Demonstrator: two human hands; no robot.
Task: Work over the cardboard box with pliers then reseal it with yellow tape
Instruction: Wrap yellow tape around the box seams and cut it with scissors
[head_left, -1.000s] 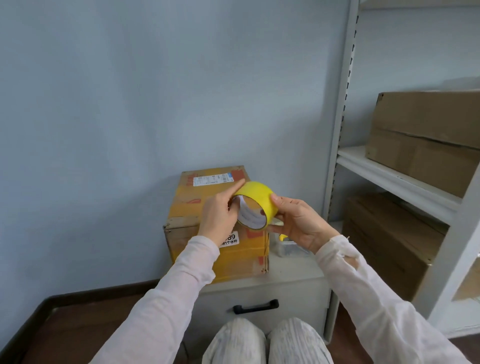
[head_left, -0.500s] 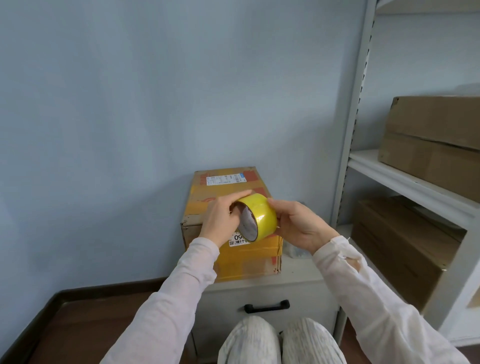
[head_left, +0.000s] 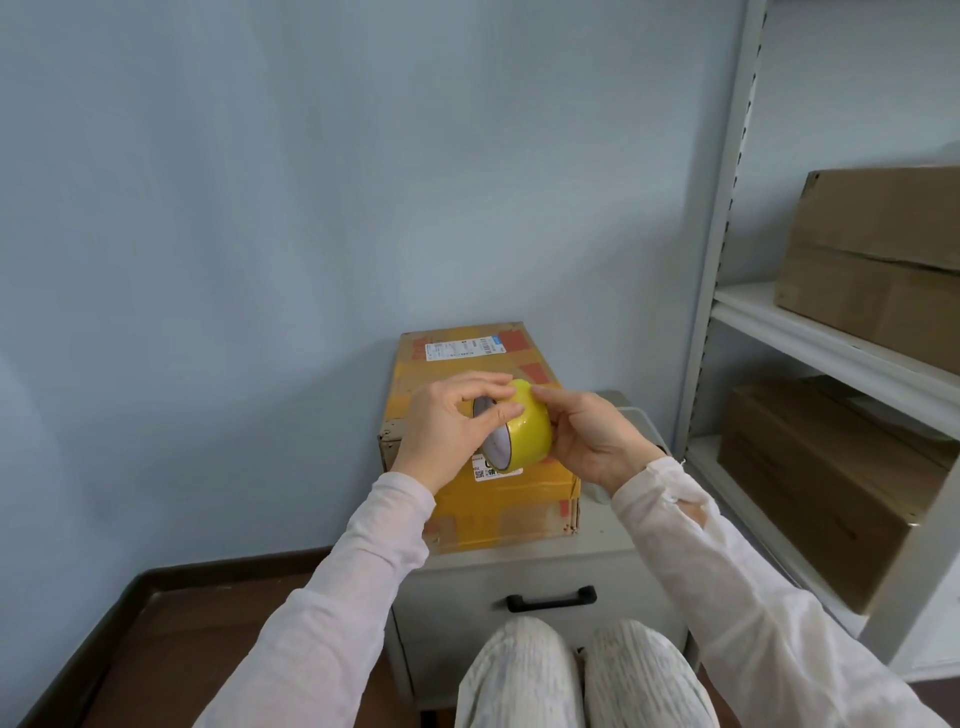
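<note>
Head view: the yellow tape roll (head_left: 527, 441) is in the air between both hands, just above the near top edge of the cardboard box (head_left: 467, 358), and I see no strip pulled from it yet. The left hand (head_left: 441, 431) pinches the near rim, with the thumb across the open core and the fingers curled over the top. The right hand (head_left: 592, 441) cups the other side, its fingertips pressed on the yellow band. One second ago the open core was turned more to the person, and only the left index finger lay on the top. Since then the roll is rotated so that the band shows more, and the fingers of both hands meet on it. To my judgement the person is feeling for the free end of the tape, so the sealing is only beginning. The box stands closed on a low grey cabinet (head_left: 545, 571) against the wall, already covered with older yellow tape and labels. I cannot see pliers anywhere. On the right a white shelf (head_left: 831, 353) carries brown boxes (head_left: 883, 249), well apart from the work.
</note>
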